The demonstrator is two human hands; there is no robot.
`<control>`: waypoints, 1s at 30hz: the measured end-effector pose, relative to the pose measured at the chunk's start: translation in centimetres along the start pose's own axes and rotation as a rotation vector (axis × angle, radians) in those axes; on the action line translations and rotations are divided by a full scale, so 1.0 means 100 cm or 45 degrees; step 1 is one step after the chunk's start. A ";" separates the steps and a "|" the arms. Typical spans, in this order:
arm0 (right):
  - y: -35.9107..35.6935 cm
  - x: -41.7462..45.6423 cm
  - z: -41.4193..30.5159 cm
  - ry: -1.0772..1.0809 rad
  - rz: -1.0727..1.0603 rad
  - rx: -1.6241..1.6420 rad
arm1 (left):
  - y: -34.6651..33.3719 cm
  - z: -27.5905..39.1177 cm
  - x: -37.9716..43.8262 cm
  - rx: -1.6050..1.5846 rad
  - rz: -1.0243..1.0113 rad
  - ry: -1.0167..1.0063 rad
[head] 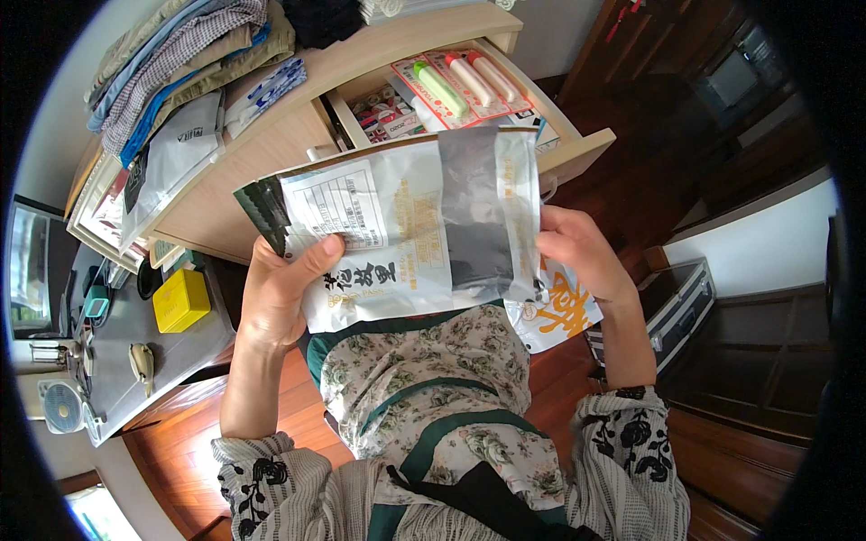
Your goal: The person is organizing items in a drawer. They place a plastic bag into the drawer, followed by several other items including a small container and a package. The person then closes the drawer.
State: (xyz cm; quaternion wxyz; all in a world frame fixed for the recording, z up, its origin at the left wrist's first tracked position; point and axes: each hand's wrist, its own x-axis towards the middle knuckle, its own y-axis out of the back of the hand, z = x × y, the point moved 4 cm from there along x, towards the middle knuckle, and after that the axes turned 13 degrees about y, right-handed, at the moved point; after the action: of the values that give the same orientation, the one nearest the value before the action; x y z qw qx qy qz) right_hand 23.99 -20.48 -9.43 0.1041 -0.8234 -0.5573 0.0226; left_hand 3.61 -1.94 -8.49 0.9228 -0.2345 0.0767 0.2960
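Observation:
My left hand (287, 287) grips the left end of a white and clear plastic pouch (379, 237), its thumb lying on the printed face. The pouch bears writing and a pale label, and has a dark green corner. At its right edge, my right hand (582, 247) has its fingers closed on the pouch. A second packet, white with orange writing (551, 314), hangs below my right hand, partly behind the pouch; its hold is partly hidden. Behind the pouch, an open wooden drawer (588, 150) contains a green-capped tube (440, 88), two red-capped tubes and small printed items.
Folded clothes (183, 61) and a grey plastic bag (179, 152) lie on the cabinet top (338, 51). At the left, a desk (183, 358) holds a yellow box (180, 301). A black case with metal edges (683, 318) stands on the right.

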 end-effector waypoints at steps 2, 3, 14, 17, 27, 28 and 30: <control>-0.004 0.002 0.002 0.005 0.026 0.068 | -0.004 -0.001 -0.001 0.040 0.007 -0.015; -0.001 0.002 0.010 0.014 -0.029 0.018 | -0.005 -0.001 -0.002 0.049 0.010 -0.012; 0.000 -0.002 0.025 -0.172 -0.041 0.027 | -0.005 -0.008 -0.004 0.040 0.043 0.087; -0.004 -0.003 0.019 -0.153 0.029 0.023 | -0.001 -0.011 -0.003 -0.026 0.064 0.118; -0.007 -0.006 0.021 0.187 -0.151 0.138 | -0.003 -0.007 0.000 -0.303 -0.428 0.001; -0.003 -0.007 0.026 0.159 -0.172 0.208 | -0.006 -0.008 0.001 -0.359 -0.520 -0.053; 0.000 -0.007 0.028 0.138 -0.236 0.270 | -0.012 -0.010 0.004 -0.464 -0.638 -0.111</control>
State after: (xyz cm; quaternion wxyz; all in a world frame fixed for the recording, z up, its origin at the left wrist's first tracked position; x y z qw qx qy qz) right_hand 23.27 -20.69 -12.19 0.2222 -0.7527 -0.6191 0.0273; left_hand 4.61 -3.10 -8.98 0.9122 -0.3947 -0.0775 0.0779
